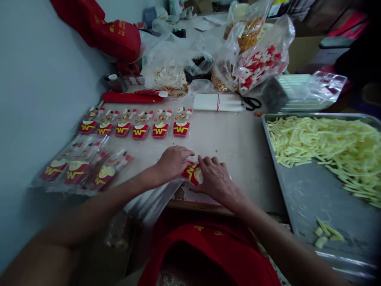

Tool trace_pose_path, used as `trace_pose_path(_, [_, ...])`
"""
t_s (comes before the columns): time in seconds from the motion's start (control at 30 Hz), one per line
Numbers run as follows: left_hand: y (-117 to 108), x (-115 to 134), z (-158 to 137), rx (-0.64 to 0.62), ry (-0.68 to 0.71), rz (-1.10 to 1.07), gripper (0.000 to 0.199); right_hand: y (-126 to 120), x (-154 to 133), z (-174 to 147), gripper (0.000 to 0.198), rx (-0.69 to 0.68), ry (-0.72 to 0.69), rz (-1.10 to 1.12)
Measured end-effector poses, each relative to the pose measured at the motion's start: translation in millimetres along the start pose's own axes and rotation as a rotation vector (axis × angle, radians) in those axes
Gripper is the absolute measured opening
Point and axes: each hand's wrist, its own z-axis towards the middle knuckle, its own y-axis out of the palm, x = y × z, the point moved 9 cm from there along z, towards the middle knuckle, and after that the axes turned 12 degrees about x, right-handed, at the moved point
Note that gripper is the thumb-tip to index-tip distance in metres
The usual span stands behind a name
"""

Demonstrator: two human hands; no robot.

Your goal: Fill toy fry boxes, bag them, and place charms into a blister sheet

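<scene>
At the table's front edge, a small red packet with yellow lettering (189, 171) lies between my hands, partly covered by them. My left hand (173, 162) is closed at its left and upper side. My right hand (216, 178) comes from the right with fingers bent over its other end. A clear plastic bag (154, 200) trails from beneath my left hand over the table's edge. Beyond my hands runs a row of several red packets with a yellow W (160, 130), with small coloured pieces above each. More bagged packets (76, 171) lie on the left.
A metal tray (300, 194) on the right holds pale yellow fry-shaped strips (324, 139). Black-handled scissors (252, 103) lie beside a banded white stack (208, 102). Behind stand bags of red-and-white pieces (258, 65) and white pieces (169, 75). A wall (38, 79) borders the left.
</scene>
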Motion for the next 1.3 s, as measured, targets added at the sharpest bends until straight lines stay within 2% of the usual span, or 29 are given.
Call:
trace_pose_path(0.07, [-3, 5, -22, 0.2, -0.008, 0.125, 0.043, 0, 5, -12, 0.114, 0.033, 0.047, -0.03])
trace_pose_path(0.17, [9, 4, -50, 0.308, -0.049, 0.175, 0.053, -3, 21, -32, 0.112, 0.045, 0.096, -0.099])
trace_pose_path(0.27, [24, 2, -53, 0.267, -0.071, 0.2, 0.053, -4, 37, -49, 0.088, 0.037, 0.169, -0.124])
trace_pose_path(0.33, [27, 1, -45, 0.221, -0.093, 0.25, 0.048, -4, 39, -52, 0.079, 0.073, 0.179, -0.092])
trace_pose_path(0.5, [26, 10, -26, 0.083, -0.135, 0.404, 0.023, 0, 30, -51, 0.075, 0.171, 0.209, -0.058])
trace_pose_path(0.63, [28, 10, -21, 0.019, -0.204, 0.454, 0.027, 3, 25, -53, 0.076, 0.158, 0.24, -0.033])
trace_pose_path(0.77, [19, 9, -16, 0.081, -0.262, 0.513, 0.025, -1, 21, -54, 0.075, 0.167, 0.241, -0.005])
trace_pose_path(0.87, [14, 24, -14, 0.161, -0.247, 0.503, 0.02, -9, 16, -53, 0.073, 0.195, 0.24, 0.009])
trace_pose_path(1.0, [20, 50, -23, 0.204, -0.255, 0.254, 0.014, -21, 10, -51, 0.069, 0.214, 0.213, 0.024])
trace_pose_path(1.07, [16, 53, -30, 0.263, -0.29, 0.145, 0.011, -24, 11, -52, 0.079, 0.23, 0.189, 0.051])
trace_pose_path(1.13, [8, 40, -37, 0.334, -0.378, 0.055, 0.007, -26, 20, -57, 0.097, 0.287, 0.201, 0.114])
trace_pose_path(1.2, [1, 19, -41, 0.382, -0.469, -0.051, 0.007, -26, 42, -67, 0.106, 0.366, 0.316, 0.281])
trace_pose_path(1.27, [-1, 3, -42, 0.395, -0.505, -0.155, 0.008, -9, 68, -79, 0.095, 0.344, 0.52, 0.635])
trace_pose_path(1.3, [0, -3, -41, 0.39, -0.505, -0.194, 0.008, 6, 74, -83, 0.085, 0.266, 0.61, 0.873])
